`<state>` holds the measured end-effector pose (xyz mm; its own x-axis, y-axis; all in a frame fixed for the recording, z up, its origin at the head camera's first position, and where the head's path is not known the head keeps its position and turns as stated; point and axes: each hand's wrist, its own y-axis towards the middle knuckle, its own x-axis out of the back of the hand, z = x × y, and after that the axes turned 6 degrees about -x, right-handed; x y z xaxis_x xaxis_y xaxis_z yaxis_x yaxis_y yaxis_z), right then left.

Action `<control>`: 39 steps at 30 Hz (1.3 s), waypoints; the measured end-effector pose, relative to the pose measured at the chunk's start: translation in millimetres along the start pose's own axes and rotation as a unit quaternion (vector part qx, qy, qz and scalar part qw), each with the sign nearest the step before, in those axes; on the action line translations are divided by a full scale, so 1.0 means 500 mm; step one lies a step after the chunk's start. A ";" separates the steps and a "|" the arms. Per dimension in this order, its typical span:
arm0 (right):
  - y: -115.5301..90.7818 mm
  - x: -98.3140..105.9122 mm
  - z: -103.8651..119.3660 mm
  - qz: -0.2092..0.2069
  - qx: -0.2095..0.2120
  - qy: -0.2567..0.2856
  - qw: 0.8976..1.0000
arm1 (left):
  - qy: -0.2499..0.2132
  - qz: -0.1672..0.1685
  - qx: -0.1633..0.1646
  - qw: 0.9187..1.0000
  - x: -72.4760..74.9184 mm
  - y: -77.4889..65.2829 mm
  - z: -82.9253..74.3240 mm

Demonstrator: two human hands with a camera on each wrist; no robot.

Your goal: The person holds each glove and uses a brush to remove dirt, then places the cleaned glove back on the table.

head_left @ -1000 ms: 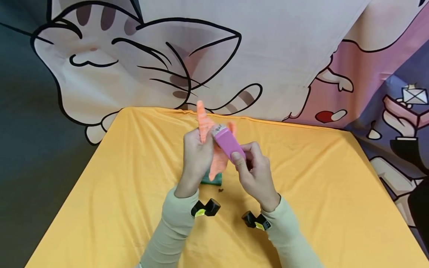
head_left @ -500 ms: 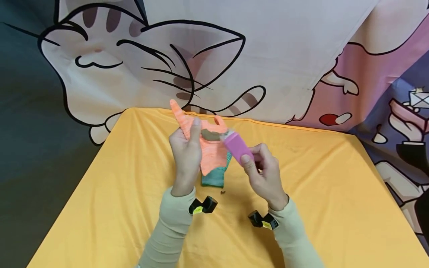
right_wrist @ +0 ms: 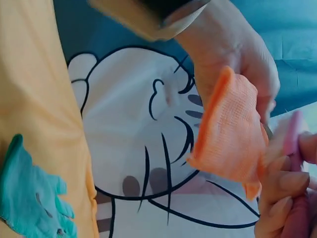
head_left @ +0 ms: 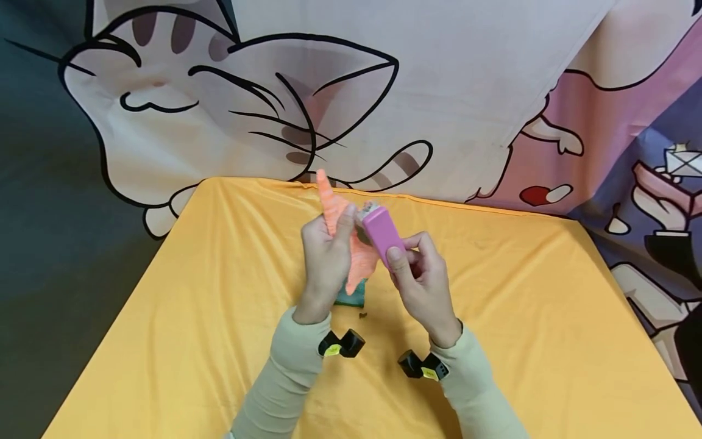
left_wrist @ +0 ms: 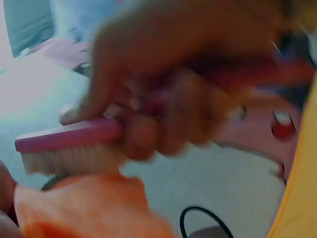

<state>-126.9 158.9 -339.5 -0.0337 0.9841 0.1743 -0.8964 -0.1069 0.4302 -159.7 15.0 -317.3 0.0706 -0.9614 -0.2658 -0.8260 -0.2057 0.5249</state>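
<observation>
My left hand (head_left: pixel 326 265) grips an orange knit glove (head_left: pixel 362 262) above the table, its thumb lying over the fabric. A greenish-brown patch on the glove is mostly hidden behind the brush. In my right hand (head_left: pixel 426 286) is a pink scrubbing brush (head_left: pixel 382 231) with pale bristles. Its bristles face the glove, and in the left wrist view the brush head (left_wrist: pixel 69 136) lies right against the orange fabric (left_wrist: pixel 89 206). Fingers curl round the brush handle, which is partly hidden by them. Below the orange glove lies a teal glove (right_wrist: pixel 32 193) on the table.
A yellow cloth (head_left: pixel 219 341) covers the table. On it, a small dark crumb (head_left: pixel 363 315) lies near the teal glove. Behind the table's far edge hangs a white cat-print curtain (head_left: pixel 466 103). Each wrist carries a small black camera (head_left: pixel 342 344).
The left hand swung left with the orange glove, baring the brown patch, then came back right and turned the glove edge-on. The right hand shifted right, then back, keeping the brush at the glove.
</observation>
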 end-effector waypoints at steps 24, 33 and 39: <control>-0.002 -0.013 -0.015 -0.040 -0.006 -0.046 0.998 | 0.066 0.017 -0.006 0.998 -0.003 0.003 0.034; -0.003 -0.021 -0.042 0.008 -0.010 -0.175 0.985 | -0.100 -0.106 0.142 0.979 0.036 0.022 0.037; 0.001 -0.011 -0.047 0.031 -0.042 -0.166 0.985 | -0.091 -0.142 0.112 0.979 0.057 0.028 0.047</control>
<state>-137.6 157.0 -361.0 0.0446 0.8736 0.4846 -0.9313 -0.1391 0.3366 -182.4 -10.9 -336.5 0.2312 -0.8182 -0.5264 -0.8909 -0.3955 0.2234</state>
